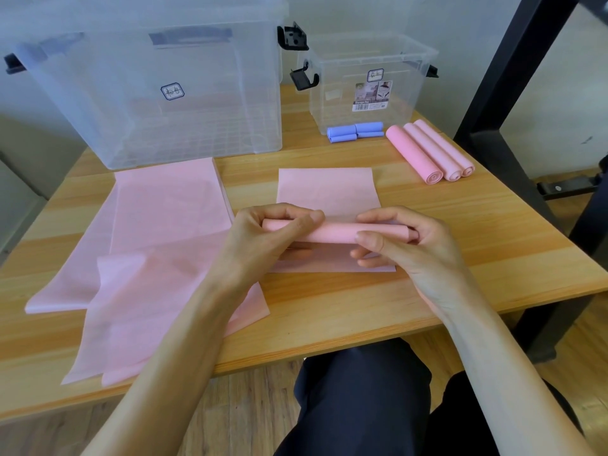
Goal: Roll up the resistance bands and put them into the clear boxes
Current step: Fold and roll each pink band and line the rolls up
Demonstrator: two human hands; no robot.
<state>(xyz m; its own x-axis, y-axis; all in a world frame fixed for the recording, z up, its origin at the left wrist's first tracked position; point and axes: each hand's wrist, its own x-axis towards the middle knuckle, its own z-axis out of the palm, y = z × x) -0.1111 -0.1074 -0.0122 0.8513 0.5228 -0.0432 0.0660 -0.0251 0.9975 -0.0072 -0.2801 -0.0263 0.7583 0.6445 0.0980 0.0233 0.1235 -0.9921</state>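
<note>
The pink band (329, 195) in work lies flat on the wooden table (460, 258), its near portion wound into a partial roll (332, 233) raised just above the surface near the table's centre. The material appears thin, light and limp, likely with a slightly tacky surface; judged from this, it will crease or telescope if gripped at one end only, so hold should be taken at both ends of the roll with even pressure. The left hand (279, 232) curls its fingers over the left end and the right hand (401, 240) pinches the right end between thumb and fingers; both hands are closed on the roll. The roll's long axis runs left to right across the view, tilted slightly down toward the right, while the unrolled tail extends away from the person toward the small clear box (368, 80). Loose pink bands (158, 232) lie spread to the left. Three finished pink rolls (431, 149) rest side by side at far right, angled diagonally, and blue rolls (355, 131) sit just before the small box. The large clear box (148, 77) stands at far left.
</note>
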